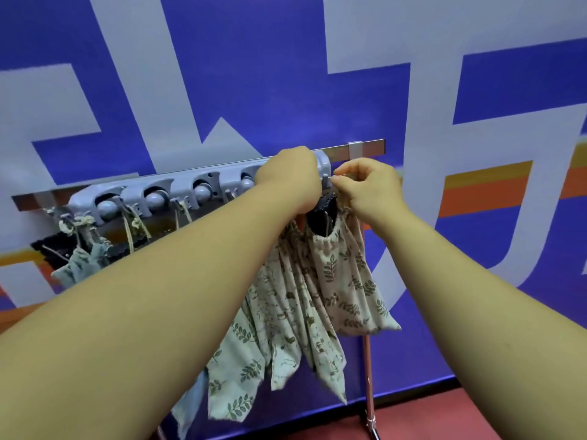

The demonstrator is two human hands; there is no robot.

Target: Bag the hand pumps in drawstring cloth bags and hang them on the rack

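Hand pump [321,217], black; sits inside the leaf-print bag [346,281], its upper part showing through the gathered open mouth; located at the right end of the rack, just below both hands.

Leaf-print bag: cream cloth with green sprigs; hangs under the right end of the grey holder strip [178,193]; mouth puckered, body drooping to a corner at lower right.

Right hand [370,187]: thumb and forefinger pressed together on a thin pale drawstring [334,177] just beside a small hook at the strip's end; remaining fingers loosely curled.

Left hand [287,179]: raised against the end of the grey holder strip, back of the hand toward the camera; fingers hidden behind it, so cannot tell what, if anything, they grip; the two hands are close together, not touching.

Grey holder strip: plastic, with round rollers in a row; mounted on a metal rail [371,147] running up to the right.

Other cloth bags [254,354]: several printed cream bags hanging in a bunch beneath the left forearm, beside the leaf-print bag.

Pale blue bag [81,265]: hangs at the far left by knotted cords [135,225]; a dark object beside it, too unclear to name.

Stand pole [368,376]: upright below the leaf-print bag, reaching the red floor [444,417].

Wall [254,74]: blue with large grey shapes and orange bands.
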